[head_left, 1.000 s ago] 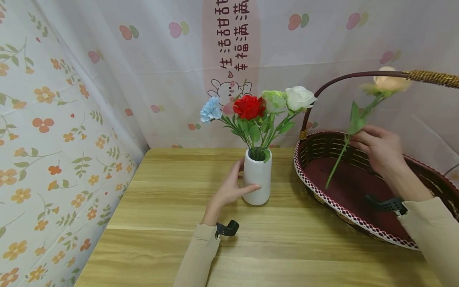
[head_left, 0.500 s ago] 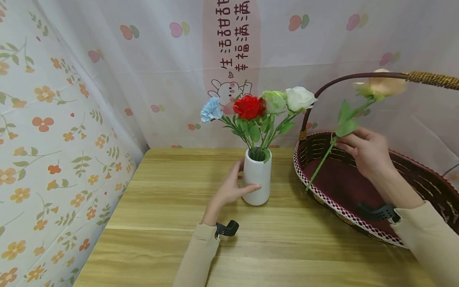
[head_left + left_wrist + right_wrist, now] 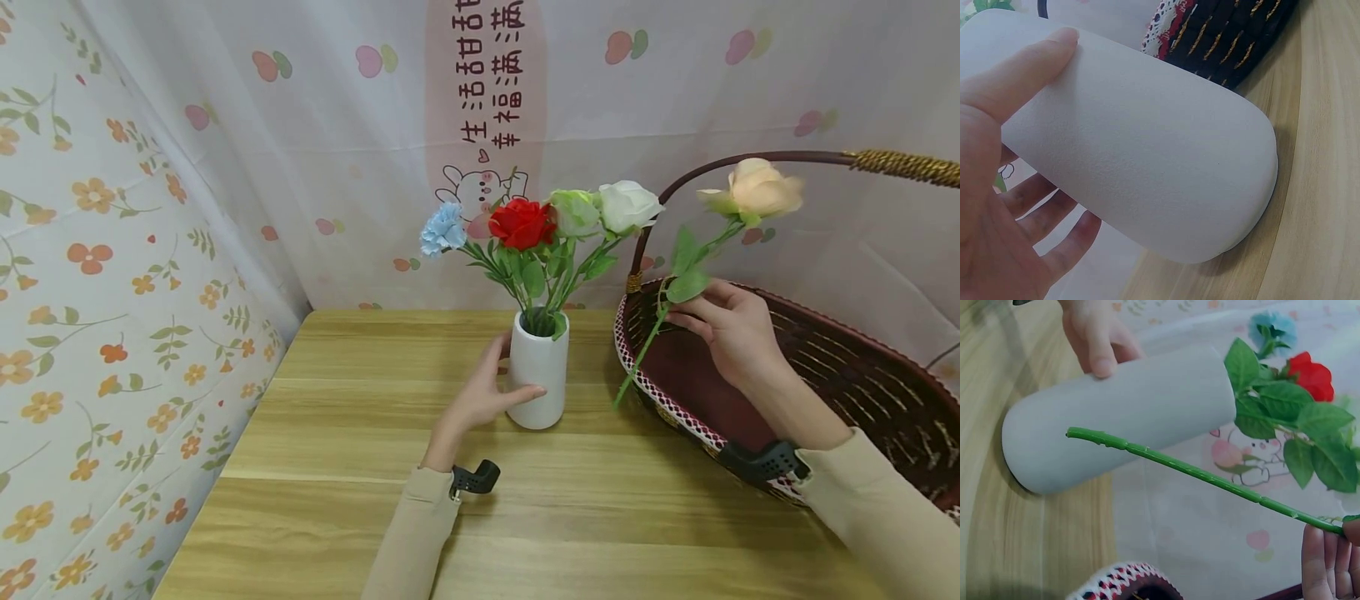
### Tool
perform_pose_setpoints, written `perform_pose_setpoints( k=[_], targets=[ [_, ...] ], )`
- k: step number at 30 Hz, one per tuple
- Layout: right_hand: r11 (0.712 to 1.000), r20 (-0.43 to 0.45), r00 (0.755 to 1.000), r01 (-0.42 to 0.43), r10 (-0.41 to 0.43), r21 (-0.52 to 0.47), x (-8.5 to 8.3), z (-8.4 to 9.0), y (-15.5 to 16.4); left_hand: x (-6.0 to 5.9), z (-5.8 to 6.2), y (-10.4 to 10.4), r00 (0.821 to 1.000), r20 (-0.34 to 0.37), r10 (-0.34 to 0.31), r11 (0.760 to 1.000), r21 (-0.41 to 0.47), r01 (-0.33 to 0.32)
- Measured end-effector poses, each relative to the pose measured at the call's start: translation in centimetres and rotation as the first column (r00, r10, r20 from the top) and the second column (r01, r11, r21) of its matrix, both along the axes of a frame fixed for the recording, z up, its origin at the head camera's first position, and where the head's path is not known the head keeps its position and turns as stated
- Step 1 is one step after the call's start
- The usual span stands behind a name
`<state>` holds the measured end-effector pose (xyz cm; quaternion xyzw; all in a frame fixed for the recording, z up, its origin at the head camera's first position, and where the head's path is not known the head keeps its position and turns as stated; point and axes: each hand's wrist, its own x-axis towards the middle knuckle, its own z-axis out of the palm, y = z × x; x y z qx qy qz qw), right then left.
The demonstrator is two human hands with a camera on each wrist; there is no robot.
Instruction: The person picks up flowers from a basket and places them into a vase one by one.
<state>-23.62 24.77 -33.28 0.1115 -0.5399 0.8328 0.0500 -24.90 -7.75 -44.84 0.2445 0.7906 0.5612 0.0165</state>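
Note:
A white vase [image 3: 538, 379] stands upright on the wooden table, with my left hand [image 3: 480, 393] round its left side. In the left wrist view the thumb [image 3: 1038, 65] lies on the vase wall and the other fingers reach behind it. The vase bears a blue carnation [image 3: 442, 229], a red rose [image 3: 522, 223], a pale green flower [image 3: 576, 213] and a white rose [image 3: 628, 207]. My right hand [image 3: 738, 333] pinches the stem of a peach rose [image 3: 761, 193] below its leaves. The bloom tilts up to the right; the bare stem end [image 3: 1079, 433] hangs apart from the vase.
A dark woven basket [image 3: 847, 350] with a lace-trimmed rim and an arched handle [image 3: 750, 157] stands at the right, partly beneath my right forearm. Behind the table [image 3: 360, 467] hangs a printed curtain [image 3: 337, 167]; a floral cloth [image 3: 112, 333] covers the left side.
My right hand has carried the peach rose leftward from over the basket, so the stem end now hangs past the basket's left rim. The left hand and vase have stayed put.

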Motion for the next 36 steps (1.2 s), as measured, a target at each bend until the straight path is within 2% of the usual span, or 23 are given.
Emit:
perform_pose_setpoints(
  k=[7, 13, 20, 26, 36],
  targets=[
    [0.996, -0.075, 0.997, 0.022, -0.016, 0.081, 0.5, -0.1, -1.0, 0.0, 0.0, 0.0, 1.000, -0.004, 0.000, 1.000, -0.006, 0.000],
    [0.990, -0.167, 0.984, 0.080, -0.061, 0.113, 0.9, 1.3, -2.0, 0.1, 0.1, 0.0, 1.000, 0.001, -0.002, 1.000, -0.003, 0.002],
    [0.994, -0.219, 0.970, 0.105, -0.103, -0.002, 0.7, 3.2, -2.9, 0.2, 0.0, -0.1, 1.000, -0.003, -0.003, 1.000, -0.008, 0.003],
    [0.988, -0.249, 0.956, 0.147, -0.156, -0.055, 0.6, 4.5, -3.6, 0.1, 0.0, 0.1, 1.000, -0.014, 0.004, 1.000, -0.007, -0.004],
    [0.939, -0.210, 0.936, 0.222, -0.281, -0.264, 0.0, 5.8, -4.7, 0.1, 0.0, 0.1, 1.000, -0.010, -0.001, 1.000, 0.010, 0.002]
  ],
)
